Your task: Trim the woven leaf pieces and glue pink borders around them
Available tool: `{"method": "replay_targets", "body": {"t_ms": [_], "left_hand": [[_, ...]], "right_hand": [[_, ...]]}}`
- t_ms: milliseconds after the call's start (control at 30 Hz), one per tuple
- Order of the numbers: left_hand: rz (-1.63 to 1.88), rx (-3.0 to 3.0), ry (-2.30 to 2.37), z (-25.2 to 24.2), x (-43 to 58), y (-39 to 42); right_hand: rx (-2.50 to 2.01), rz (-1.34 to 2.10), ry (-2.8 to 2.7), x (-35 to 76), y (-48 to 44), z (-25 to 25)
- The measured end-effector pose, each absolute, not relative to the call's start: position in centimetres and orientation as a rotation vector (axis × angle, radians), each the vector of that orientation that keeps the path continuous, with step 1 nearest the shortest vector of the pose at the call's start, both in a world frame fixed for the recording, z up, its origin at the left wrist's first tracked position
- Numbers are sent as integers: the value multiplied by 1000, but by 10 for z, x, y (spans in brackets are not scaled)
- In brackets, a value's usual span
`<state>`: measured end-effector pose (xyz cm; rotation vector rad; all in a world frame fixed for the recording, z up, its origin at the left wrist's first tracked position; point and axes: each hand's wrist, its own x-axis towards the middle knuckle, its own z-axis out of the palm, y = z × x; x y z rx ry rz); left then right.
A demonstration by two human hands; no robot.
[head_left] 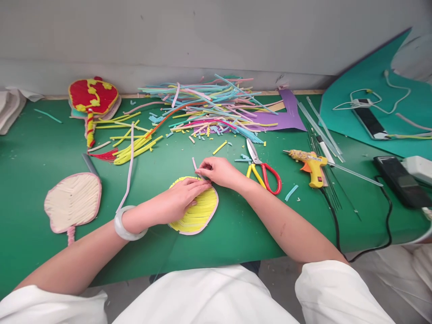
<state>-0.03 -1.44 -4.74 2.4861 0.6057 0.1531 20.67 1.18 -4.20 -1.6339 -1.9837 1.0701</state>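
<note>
A round yellow panel [199, 213], made of rows of pipe cleaners and partly edged in pale pink, lies on the table in front of me. My left hand [184, 198] rests on it with the fingers stretched flat, their tips at its upper right edge. At that edge my right hand [216, 172] is closed in a pinch on a pale pink pipe cleaner [194, 164], whose short free end sticks up past the fingers. The fingers hide part of the panel's upper rim. Just right of my right hand lie scissors [266, 177] with red and yellow handles.
Loose pipe cleaners [209, 103] pile up at the back, beside purple sheet [293, 117]. A yellow glue gun [312, 168] with a black cable is at right. To the left are a cream fan [74, 200], a red fan [92, 96] and a long pale pipe cleaner [131, 166].
</note>
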Motion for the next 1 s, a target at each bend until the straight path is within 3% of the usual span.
{"method": "replay_targets", "body": {"t_ms": [267, 567, 1000], "left_hand": [[99, 2487, 639, -45, 0, -13], [147, 2514, 602, -52, -1, -11], [155, 2557, 593, -57, 0, -9]], "right_hand": [[-1786, 496, -1735, 243, -51, 2], [-1847, 263, -1895, 207, -173, -69], [-1803, -92, -1984, 206, -166, -79]]}}
